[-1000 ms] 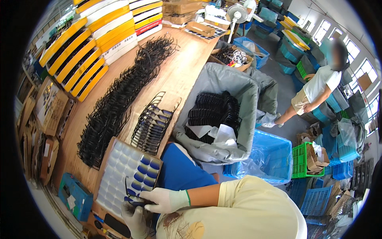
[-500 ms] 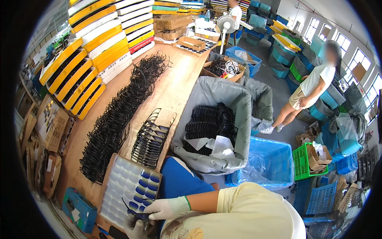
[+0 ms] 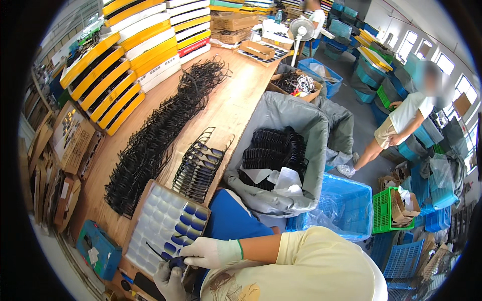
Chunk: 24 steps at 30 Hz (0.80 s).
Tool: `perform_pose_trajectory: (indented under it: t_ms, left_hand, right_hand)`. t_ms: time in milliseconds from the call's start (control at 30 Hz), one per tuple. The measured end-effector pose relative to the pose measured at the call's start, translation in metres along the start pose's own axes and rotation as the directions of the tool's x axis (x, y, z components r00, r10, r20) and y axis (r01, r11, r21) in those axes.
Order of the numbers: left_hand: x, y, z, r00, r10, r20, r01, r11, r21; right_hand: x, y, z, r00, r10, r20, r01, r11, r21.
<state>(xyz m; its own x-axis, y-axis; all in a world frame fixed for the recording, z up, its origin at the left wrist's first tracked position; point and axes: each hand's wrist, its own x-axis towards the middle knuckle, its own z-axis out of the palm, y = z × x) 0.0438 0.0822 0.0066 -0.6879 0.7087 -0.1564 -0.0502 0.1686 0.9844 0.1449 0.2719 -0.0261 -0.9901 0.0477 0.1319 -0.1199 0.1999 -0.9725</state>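
Both my hands wear pale gloves and meet at the near edge of the lens tray. My left hand [image 3: 169, 284] grips a dark pair of glasses [image 3: 176, 262] from below, thumb up. From the right, my right hand [image 3: 211, 252] pinches the same glasses, one thin black temple sticking out to the upper left. Beneath and beyond them lies the tray [image 3: 146, 200] of white pockets, with blue-tinted lenses [image 3: 193, 220] in its right-hand columns. Beyond the tray stands a row of black glasses [image 3: 197, 173], some with dark lenses. A long heap of black frames [image 3: 160, 133] stretches along the table.
To the right, a grey-lined bin [image 3: 314, 145] holds black frames and white paper. A blue crate [image 3: 346, 200] and green crate [image 3: 382, 210] stand beyond. Yellow and white trays [image 3: 108, 85] are stacked at left, near a teal box [image 3: 103, 251]. Another person [image 3: 406, 118] stands at right.
The whole view has shifted a little. The glasses in my hands are tilted up and show more clearly between my fingers. The person at right has shifted their arms and legs.
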Motion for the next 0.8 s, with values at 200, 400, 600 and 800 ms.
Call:
perform_pose_trajectory:
  t_ms: [200,400,600,800]
  left_hand:
    - [-0.006,-0.017,-0.015,1.0,0.025,-0.011,-0.025,0.999,0.032]
    - [0.005,-0.029,-0.008,0.978,0.174,-0.114,-0.135,0.948,0.287]
    - [0.009,-0.044,-0.023,0.99,0.109,-0.087,-0.073,0.936,0.345]
    - [0.043,-0.042,-0.044,0.979,0.183,0.088,-0.203,0.91,0.362]
  right_hand:
    - [0.012,-0.002,0.005,0.998,0.052,0.022,-0.055,0.989,0.134]
    - [0.021,0.002,0.025,0.992,-0.012,-0.125,-0.006,0.991,-0.137]
    - [0.035,0.003,0.024,0.996,0.069,-0.05,-0.075,0.986,-0.15]
    - [0.056,0.025,0.004,0.955,0.234,0.18,-0.229,0.972,-0.052]
